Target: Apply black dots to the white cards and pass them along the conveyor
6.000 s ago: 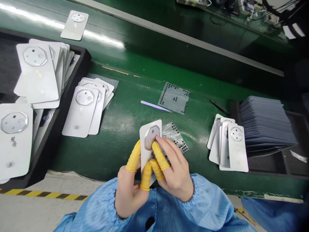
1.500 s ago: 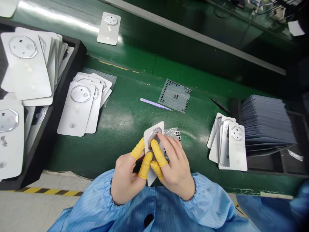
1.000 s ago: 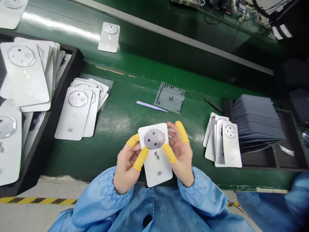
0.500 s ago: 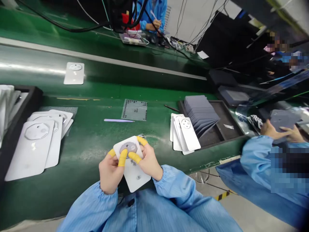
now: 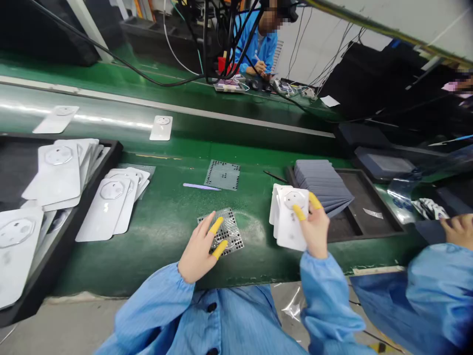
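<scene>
My right hand [image 5: 316, 229], yellow cots on thumb and forefinger, grips the edge of a white phone back cover [image 5: 290, 228] with a round camera area near its top. That cover lies over or just above a small pile of like covers [image 5: 274, 209]; I cannot tell whether it rests on them. My left hand [image 5: 199, 249] is open, fingers spread, above a clear sheet [image 5: 231, 229] dotted with small black parts and partly hidden by the hand. Beyond it lie a second dotted sheet [image 5: 223, 175] and lilac tweezers [image 5: 201, 187].
Several white covers [image 5: 105, 207] lie at left, beside a black tray [image 5: 107, 160] holding more. Two covers [image 5: 161, 129] rest farther back. At right, a divided black tray [image 5: 380, 229] holds a stack of grey sheets [image 5: 323, 185]. A co-worker's hand [image 5: 458, 229] is at far right.
My right hand has carried the white cover from in front of me to the pile at right. My left hand has let go of it and opened. The view has shifted left.
</scene>
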`<state>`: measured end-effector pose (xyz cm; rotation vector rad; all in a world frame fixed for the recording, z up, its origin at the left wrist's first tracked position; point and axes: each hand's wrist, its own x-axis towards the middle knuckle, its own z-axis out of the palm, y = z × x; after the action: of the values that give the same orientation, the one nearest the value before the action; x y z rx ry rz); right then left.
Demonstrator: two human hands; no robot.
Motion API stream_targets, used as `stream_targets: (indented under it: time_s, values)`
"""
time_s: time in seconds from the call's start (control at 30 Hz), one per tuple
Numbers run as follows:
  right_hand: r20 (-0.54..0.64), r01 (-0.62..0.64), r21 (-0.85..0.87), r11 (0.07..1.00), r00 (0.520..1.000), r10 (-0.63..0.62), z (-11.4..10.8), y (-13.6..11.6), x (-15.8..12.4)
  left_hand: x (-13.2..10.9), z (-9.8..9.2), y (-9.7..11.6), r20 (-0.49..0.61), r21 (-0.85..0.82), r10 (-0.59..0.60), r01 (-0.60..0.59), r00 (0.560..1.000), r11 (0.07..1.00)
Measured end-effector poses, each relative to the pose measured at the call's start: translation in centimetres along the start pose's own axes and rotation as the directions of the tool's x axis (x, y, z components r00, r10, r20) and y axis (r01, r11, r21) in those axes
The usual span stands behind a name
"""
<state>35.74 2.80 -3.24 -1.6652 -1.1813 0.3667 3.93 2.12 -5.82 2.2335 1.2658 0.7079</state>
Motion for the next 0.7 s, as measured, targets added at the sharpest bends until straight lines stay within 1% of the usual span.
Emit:
stream_targets:
  time_s: [0.07,0.13,0.2,0.27,0.3,0.33,0.37,0.4,0.47,0.53,0.57,0.6,0.63,0.7]
  values:
    - [0.005,-0.001,-0.139,0.99,1.0,0.001,-2.6,1.6,2.3,-0.9,-0.6,-2.2,0.046,0.106,0.011,-0.015,0.999,0.994]
    - [0.031,0.013,-0.241,0.97,1.0,-0.006,-4.0,2.4,3.3,-1.5,-1.6,-4.0,0.08,0.155,-0.016,0.004,0.997,0.988]
    - [0.059,0.057,-0.347,0.936,0.998,-0.038,-4.2,2.0,3.1,-1.7,-2.7,-5.3,0.114,0.23,-0.032,0.005,0.993,0.973]
    - [0.129,0.168,-0.44,0.882,0.984,-0.123,-2.9,0.7,2.5,-1.4,-3.7,-6.1,0.142,0.282,-0.032,-0.009,0.989,0.959]
    - [0.193,0.248,-0.444,0.861,0.965,-0.178,-1.6,-0.3,2.2,-1.1,-4.0,-6.4,0.149,0.29,-0.03,-0.014,0.988,0.957]
    - [0.267,0.331,-0.42,0.845,0.935,-0.234,0.1,-1.2,2.1,-0.7,-4.3,-6.5,0.154,0.291,-0.026,-0.02,0.988,0.956]
    - [0.344,0.405,-0.343,0.847,0.894,-0.287,2.2,-2.2,2.1,-0.4,-4.4,-6.6,0.156,0.288,-0.022,-0.024,0.988,0.957]
    - [0.397,0.447,-0.274,0.852,0.859,-0.323,4.6,-2.9,2.4,0.0,-4.4,-6.7,0.153,0.282,-0.02,-0.024,0.988,0.959]
    - [0.451,0.486,-0.208,0.849,0.818,-0.358,10.0,-3.8,3.5,0.5,-4.2,-6.7,0.14,0.261,-0.016,-0.022,0.99,0.965]
    - [0.461,0.496,-0.179,0.85,0.805,-0.373,14.8,-3.6,5.1,0.8,-4.0,-6.6,0.13,0.241,-0.011,-0.02,0.991,0.97]
    - [0.454,0.494,-0.173,0.852,0.808,-0.376,16.7,-3.3,5.9,0.8,-3.8,-6.7,0.126,0.232,-0.01,-0.02,0.992,0.972]
    - [0.443,0.491,-0.168,0.855,0.812,-0.379,18.2,-2.9,6.6,0.8,-3.7,-6.7,0.123,0.221,-0.01,-0.018,0.992,0.975]
    - [0.428,0.487,-0.164,0.858,0.818,-0.383,19.1,-2.6,7.2,0.8,-3.7,-6.8,0.121,0.203,-0.01,-0.015,0.993,0.979]
    - [0.395,0.485,-0.149,0.862,0.828,-0.398,19.6,-2.6,7.7,0.7,-3.6,-6.9,0.101,0.135,-0.02,0.006,0.995,0.991]
